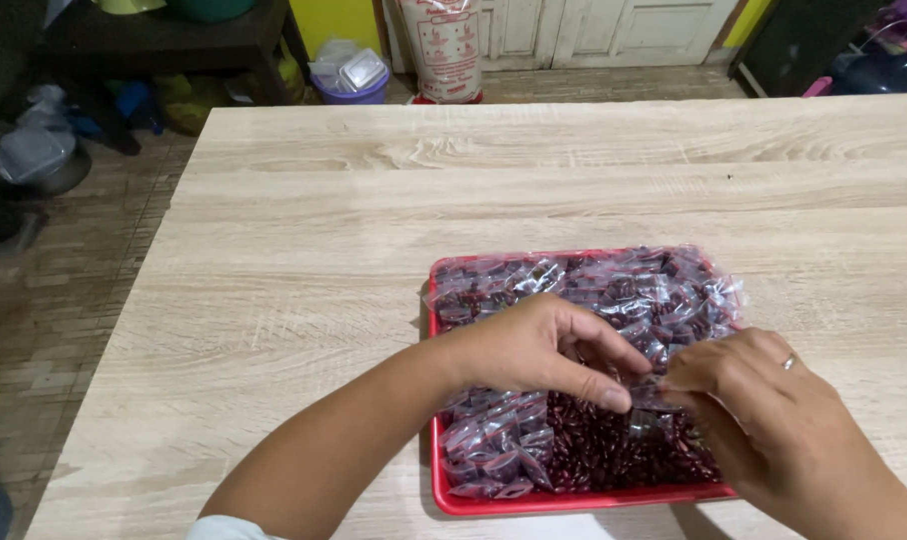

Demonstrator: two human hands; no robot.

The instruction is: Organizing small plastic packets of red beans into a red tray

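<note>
Left hand (534,345): curled over the tray, thumb and fingers pinching a small clear packet (646,385).
Right hand (749,385): fingertips closed on the same packet from the other side.
Red tray (574,500): on the pale wooden surface (324,250), near its front edge.
Tray contents: loose dark red beans (599,450), with filled packets (614,285) piled around them.

Small clear bean-filled packets (614,290) heaped in tray (574,500)
</note>
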